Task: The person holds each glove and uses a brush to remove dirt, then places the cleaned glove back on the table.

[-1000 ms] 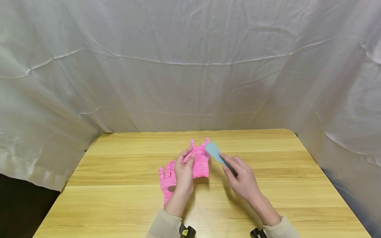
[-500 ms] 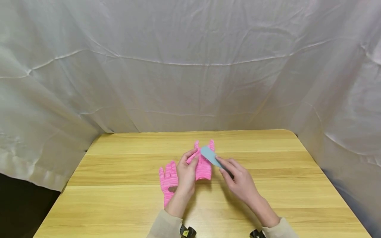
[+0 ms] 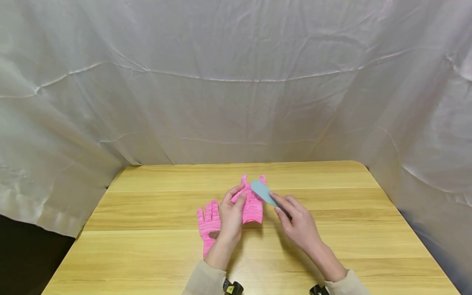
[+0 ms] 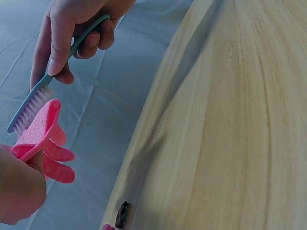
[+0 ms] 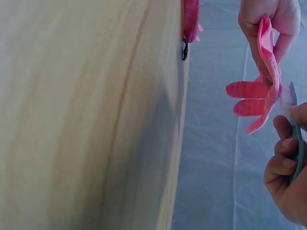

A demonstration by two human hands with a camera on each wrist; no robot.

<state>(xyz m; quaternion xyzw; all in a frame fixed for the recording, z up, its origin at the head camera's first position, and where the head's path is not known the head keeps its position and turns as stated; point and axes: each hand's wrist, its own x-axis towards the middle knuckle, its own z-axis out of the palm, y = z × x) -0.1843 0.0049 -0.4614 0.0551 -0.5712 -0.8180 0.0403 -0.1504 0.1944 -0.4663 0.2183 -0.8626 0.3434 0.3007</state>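
Above the table, my left hand (image 3: 230, 215) pinches a pink knitted glove (image 3: 252, 211) near its thumb side, with the cuff toward me. My right hand (image 3: 300, 223) grips the handle of a blue-green brush (image 3: 262, 190), whose head lies over the glove's palm area. In the left wrist view, pale bristles (image 4: 32, 109) press against or sit right at the knit; the exact contact is hard to tell. A second pink glove (image 3: 208, 223) lies flat on the table, left of my left wrist and partly covered by it. It bears a dark patch or piece (image 3: 213, 234).
The wooden table (image 3: 147, 262) spreads beneath both hands, its far edge just beyond the held glove. Grey cloth curtains (image 3: 236, 110) hang behind the table and on both sides.
The left hand and held glove have shifted slightly right. The brush swept left across the glove, then a little back to the right. The glove on the table has stayed put.
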